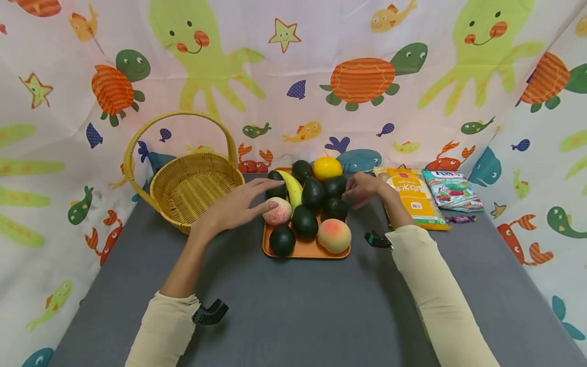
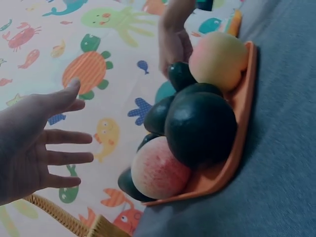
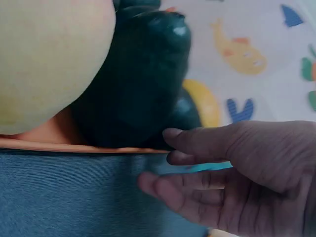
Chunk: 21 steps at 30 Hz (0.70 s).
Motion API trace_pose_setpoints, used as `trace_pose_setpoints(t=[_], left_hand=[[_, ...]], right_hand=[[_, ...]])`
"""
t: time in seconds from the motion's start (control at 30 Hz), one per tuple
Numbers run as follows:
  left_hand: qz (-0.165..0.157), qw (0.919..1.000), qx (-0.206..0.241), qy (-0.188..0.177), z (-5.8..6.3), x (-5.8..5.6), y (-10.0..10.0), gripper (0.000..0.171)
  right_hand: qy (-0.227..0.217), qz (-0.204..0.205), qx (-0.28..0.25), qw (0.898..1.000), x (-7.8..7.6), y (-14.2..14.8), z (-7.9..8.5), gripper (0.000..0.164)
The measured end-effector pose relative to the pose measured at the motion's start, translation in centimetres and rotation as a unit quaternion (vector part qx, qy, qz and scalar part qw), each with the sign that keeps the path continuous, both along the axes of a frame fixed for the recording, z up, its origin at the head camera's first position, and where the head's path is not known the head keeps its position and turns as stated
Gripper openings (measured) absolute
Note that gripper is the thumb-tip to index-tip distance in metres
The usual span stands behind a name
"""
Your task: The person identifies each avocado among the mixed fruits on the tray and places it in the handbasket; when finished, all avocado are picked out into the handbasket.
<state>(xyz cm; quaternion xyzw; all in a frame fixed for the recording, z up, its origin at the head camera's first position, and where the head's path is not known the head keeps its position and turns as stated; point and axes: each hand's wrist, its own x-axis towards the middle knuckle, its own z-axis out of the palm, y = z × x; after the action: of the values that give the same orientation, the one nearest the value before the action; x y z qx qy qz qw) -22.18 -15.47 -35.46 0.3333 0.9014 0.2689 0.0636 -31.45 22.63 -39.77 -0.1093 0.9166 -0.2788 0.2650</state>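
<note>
An orange tray (image 1: 308,251) bears several dark green avocados (image 1: 304,223), a banana (image 1: 293,190), a yellow lemon-like fruit (image 1: 327,168), a pinkish peach (image 1: 277,211) and a larger yellow-red peach (image 1: 334,236). My left hand (image 1: 236,208) hovers at the tray's left side, near the pinkish peach. Its fingers are spread and hold nothing in the left wrist view, apart from the fruit. Beside the tray's right edge is my right hand (image 1: 364,188), fingers loosely bent. In the right wrist view its thumb is close to a dark avocado (image 3: 138,79); whether they touch I cannot tell.
A yellow wicker basket (image 1: 197,178) with a tall handle stands at the back left of the grey table (image 1: 312,311). At the back right lie a yellow food bag (image 1: 415,196), a green-and-white packet (image 1: 451,191) and a small purple candy (image 1: 460,219). A patterned curtain hangs behind.
</note>
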Motion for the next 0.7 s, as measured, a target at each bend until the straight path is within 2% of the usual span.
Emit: trace_pose_setpoints(t=[0.13, 0.27, 0.4, 0.53, 0.7], left_hand=[[-0.024, 0.9995, 0.002, -0.018, -0.7, 0.5, -0.1, 0.054], [-0.038, 0.9988, -0.001, -0.029, -1.5, 0.8, 0.0, 0.054], [-0.053, 0.9981, -0.01, -0.03, -2.3, 1.2, 0.1, 0.054], [-0.084, 0.9959, -0.011, -0.033, -2.8, 1.5, 0.6, 0.053], [-0.128, 0.9912, -0.021, -0.025, -3.4, 1.8, 1.1, 0.058]], right_hand=[[-0.087, -0.016, -0.047, 0.995, -1.2, -0.2, -1.5, 0.025], [-0.144, -0.058, -0.065, 0.986, -2.0, -0.3, -2.0, 0.026], [-0.146, -0.085, -0.043, 0.985, -2.4, -0.8, -2.2, 0.029], [-0.13, -0.1, -0.01, 0.986, -2.4, -1.1, -2.2, 0.034], [-0.145, -0.131, -0.018, 0.98, -3.0, -0.9, -2.8, 0.033]])
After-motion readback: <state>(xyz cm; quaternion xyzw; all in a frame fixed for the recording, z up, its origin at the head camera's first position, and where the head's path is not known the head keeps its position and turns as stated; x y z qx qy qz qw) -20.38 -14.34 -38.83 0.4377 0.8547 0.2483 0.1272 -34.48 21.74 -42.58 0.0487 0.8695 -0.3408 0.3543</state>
